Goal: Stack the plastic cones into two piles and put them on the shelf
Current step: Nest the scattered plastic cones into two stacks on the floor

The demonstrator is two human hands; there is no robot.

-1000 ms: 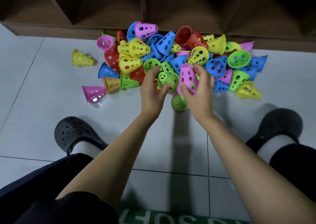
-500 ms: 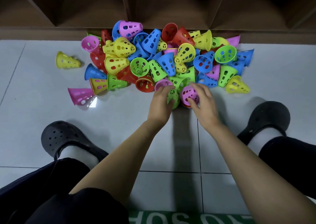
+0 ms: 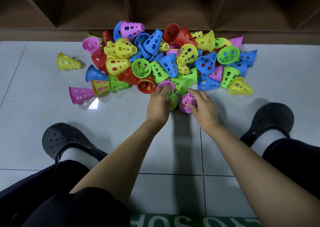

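Note:
A heap of perforated plastic cones [image 3: 170,63] in pink, yellow, blue, green and red lies on the tiled floor against the wooden shelf [image 3: 173,7]. At the heap's near edge a green cone [image 3: 173,98] and a pink cone [image 3: 186,102] stand side by side on the floor. My left hand [image 3: 158,105] curls around the green cone, its fingertips touching another pink cone's rim [image 3: 165,84]. My right hand [image 3: 203,108] rests beside the standing pink cone with fingers spread and only the thumb touching it.
The shelf's dark compartments run along the top of the view. A stray yellow cone [image 3: 68,61] and a pink cone [image 3: 80,95] lie left of the heap. My black clogs [image 3: 63,140] [image 3: 274,118] flank my arms. A green mat [image 3: 190,220] lies at the near edge.
A second ago both hands held a green and a pink cone above the heap. They have come down towards me, and both cones now stand on the floor at the heap's near edge.

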